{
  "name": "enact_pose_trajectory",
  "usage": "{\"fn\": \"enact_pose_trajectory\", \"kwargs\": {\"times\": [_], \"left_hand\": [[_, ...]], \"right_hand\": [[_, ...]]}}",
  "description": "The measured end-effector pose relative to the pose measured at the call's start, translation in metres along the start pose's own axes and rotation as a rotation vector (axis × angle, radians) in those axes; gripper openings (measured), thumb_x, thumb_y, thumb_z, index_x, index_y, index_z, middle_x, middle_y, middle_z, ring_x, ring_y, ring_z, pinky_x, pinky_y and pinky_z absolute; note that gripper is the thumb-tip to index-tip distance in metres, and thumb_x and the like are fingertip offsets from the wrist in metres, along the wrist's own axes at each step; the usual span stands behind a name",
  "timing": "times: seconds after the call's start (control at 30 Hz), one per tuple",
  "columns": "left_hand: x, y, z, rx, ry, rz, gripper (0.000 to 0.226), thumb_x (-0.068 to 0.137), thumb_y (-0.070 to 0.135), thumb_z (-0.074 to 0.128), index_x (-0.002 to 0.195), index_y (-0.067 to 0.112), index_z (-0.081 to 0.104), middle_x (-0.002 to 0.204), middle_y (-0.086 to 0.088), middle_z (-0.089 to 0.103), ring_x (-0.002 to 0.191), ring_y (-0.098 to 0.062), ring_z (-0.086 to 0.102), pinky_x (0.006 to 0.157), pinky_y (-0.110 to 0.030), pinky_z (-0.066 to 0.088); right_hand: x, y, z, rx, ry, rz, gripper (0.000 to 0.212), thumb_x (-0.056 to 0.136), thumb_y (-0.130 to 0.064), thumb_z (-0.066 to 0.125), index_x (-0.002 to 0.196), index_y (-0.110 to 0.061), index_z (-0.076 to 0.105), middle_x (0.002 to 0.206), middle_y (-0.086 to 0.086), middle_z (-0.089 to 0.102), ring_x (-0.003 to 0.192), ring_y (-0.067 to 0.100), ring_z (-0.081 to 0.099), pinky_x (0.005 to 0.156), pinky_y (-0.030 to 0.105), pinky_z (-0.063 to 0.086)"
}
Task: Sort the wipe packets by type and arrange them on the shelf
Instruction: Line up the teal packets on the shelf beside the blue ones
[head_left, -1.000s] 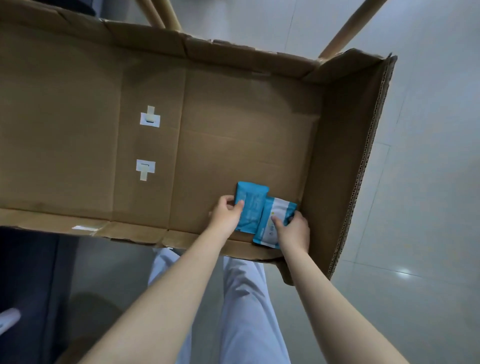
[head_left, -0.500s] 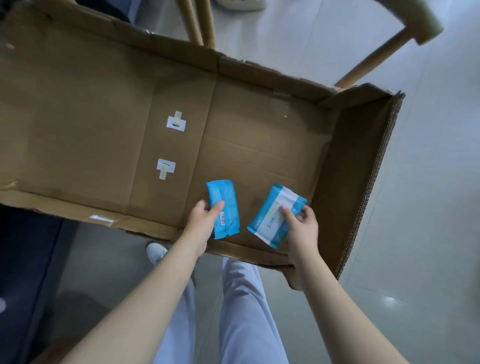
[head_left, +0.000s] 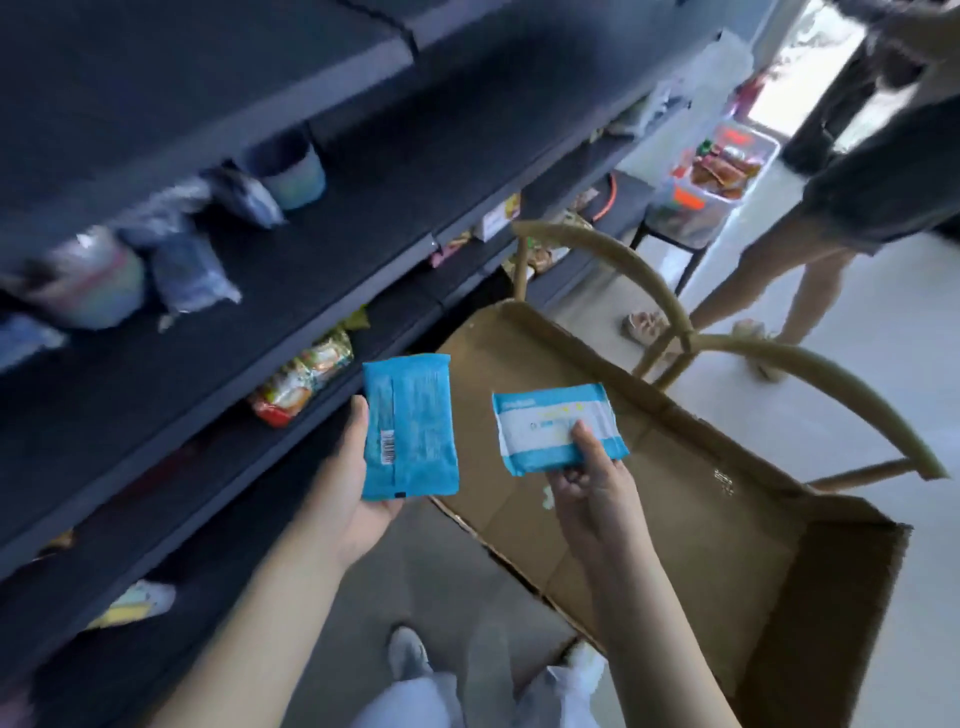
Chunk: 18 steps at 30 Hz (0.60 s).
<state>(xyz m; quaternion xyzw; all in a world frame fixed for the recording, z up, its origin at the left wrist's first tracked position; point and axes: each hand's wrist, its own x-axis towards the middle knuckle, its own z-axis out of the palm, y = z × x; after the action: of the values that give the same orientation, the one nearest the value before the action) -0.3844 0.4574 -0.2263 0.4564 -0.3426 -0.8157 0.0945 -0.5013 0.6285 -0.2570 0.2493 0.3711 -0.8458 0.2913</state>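
Note:
My left hand (head_left: 353, 483) holds an all-blue wipe packet (head_left: 410, 426) upright by its lower left edge, its back with a barcode facing me. My right hand (head_left: 587, 483) pinches a blue-and-white wipe packet (head_left: 558, 426) by its lower edge, thumb on top. Both packets hang in the air between the dark shelf unit (head_left: 311, 249) on the left and the open cardboard box (head_left: 675, 499) on the right. The box shows no other packets inside.
The dark shelves carry blurred cups (head_left: 296, 166), bags and a colourful snack pack (head_left: 301, 379). The box rests on a wooden chair (head_left: 727, 353). Another person's legs (head_left: 779, 270) stand at the far right, beside a crate of goods (head_left: 717, 171). My feet are on grey floor.
Both hands lifted their packets out of the box and moved them apart. My view swung up and left, bringing the shelves and a standing person into sight.

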Motion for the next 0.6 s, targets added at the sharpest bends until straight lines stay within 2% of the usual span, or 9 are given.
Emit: {"fn": "enact_pose_trajectory", "kwargs": {"times": [0.07,0.17,0.23,0.3,0.37,0.43,0.47,0.53,0.6], "left_hand": [[-0.029,0.035,-0.029,-0.065,-0.030,0.039,0.059,0.084,0.067,0.047,0.129,0.031,0.061,0.122,-0.002,0.070,0.103,-0.020,0.070,0.079,-0.039,0.053],[-0.064,0.073,-0.064,-0.174,-0.081,0.094,0.057,0.091,0.063,0.041,0.129,0.026,0.062,0.122,-0.011,0.069,0.105,-0.025,0.070,0.087,-0.043,0.053],[-0.085,0.094,-0.080,-0.268,-0.140,0.140,0.057,0.096,0.060,0.038,0.131,0.021,0.061,0.124,-0.016,0.067,0.108,-0.026,0.069,0.091,-0.044,0.050],[-0.098,0.113,-0.093,-0.338,-0.192,0.198,0.056,0.097,0.058,0.039,0.136,0.023,0.057,0.129,-0.017,0.064,0.115,-0.028,0.065,0.096,-0.045,0.047],[-0.103,0.129,-0.104,-0.389,-0.212,0.254,0.056,0.095,0.057,0.045,0.137,0.022,0.056,0.132,-0.018,0.061,0.120,-0.034,0.061,0.103,-0.050,0.043],[-0.105,0.143,-0.115,-0.439,-0.201,0.300,0.060,0.087,0.054,0.061,0.133,0.016,0.061,0.129,-0.019,0.063,0.119,-0.040,0.060,0.107,-0.055,0.041],[-0.106,0.150,-0.119,-0.468,-0.197,0.314,0.063,0.080,0.050,0.073,0.130,0.013,0.063,0.124,-0.018,0.065,0.115,-0.039,0.062,0.103,-0.054,0.044],[-0.109,0.164,-0.124,-0.496,-0.176,0.348,0.066,0.068,0.043,0.086,0.123,0.012,0.067,0.109,-0.012,0.067,0.097,-0.027,0.066,0.080,-0.041,0.055],[-0.111,0.176,-0.120,-0.443,-0.084,0.411,0.057,0.073,0.045,0.080,0.121,0.018,0.066,0.101,-0.006,0.063,0.075,-0.014,0.056,0.057,-0.024,0.046]], "right_hand": [[-0.023,0.020,0.041,-0.030,-0.055,0.050,0.033,0.094,-0.013,0.060,0.126,-0.005,0.056,0.119,0.012,0.071,0.103,0.021,0.071,0.087,0.040,0.057],[-0.050,0.042,0.096,-0.118,-0.134,0.098,0.041,0.095,-0.014,0.062,0.134,-0.008,0.052,0.122,0.012,0.069,0.106,0.023,0.071,0.080,0.038,0.061],[-0.065,0.048,0.131,-0.166,-0.212,0.109,0.043,0.093,-0.012,0.064,0.134,-0.009,0.052,0.123,0.012,0.069,0.106,0.025,0.071,0.073,0.037,0.063],[-0.076,0.051,0.164,-0.215,-0.304,0.117,0.040,0.091,-0.010,0.065,0.130,-0.009,0.055,0.118,0.012,0.072,0.105,0.026,0.071,0.073,0.036,0.063],[-0.084,0.053,0.192,-0.245,-0.387,0.119,0.036,0.088,-0.008,0.065,0.124,-0.009,0.057,0.117,0.012,0.072,0.107,0.026,0.070,0.077,0.036,0.062],[-0.089,0.056,0.216,-0.239,-0.471,0.134,0.040,0.083,-0.007,0.065,0.122,-0.009,0.058,0.118,0.013,0.072,0.107,0.026,0.070,0.079,0.037,0.061],[-0.089,0.057,0.227,-0.235,-0.509,0.149,0.044,0.080,-0.007,0.066,0.123,-0.009,0.057,0.117,0.013,0.072,0.105,0.026,0.071,0.077,0.036,0.062],[-0.089,0.059,0.244,-0.251,-0.576,0.183,0.047,0.079,-0.007,0.066,0.126,-0.008,0.056,0.118,0.014,0.072,0.104,0.026,0.071,0.074,0.034,0.062],[-0.085,0.060,0.261,-0.280,-0.625,0.220,0.046,0.083,-0.007,0.065,0.128,-0.008,0.055,0.120,0.015,0.070,0.107,0.026,0.070,0.076,0.034,0.062]]}}
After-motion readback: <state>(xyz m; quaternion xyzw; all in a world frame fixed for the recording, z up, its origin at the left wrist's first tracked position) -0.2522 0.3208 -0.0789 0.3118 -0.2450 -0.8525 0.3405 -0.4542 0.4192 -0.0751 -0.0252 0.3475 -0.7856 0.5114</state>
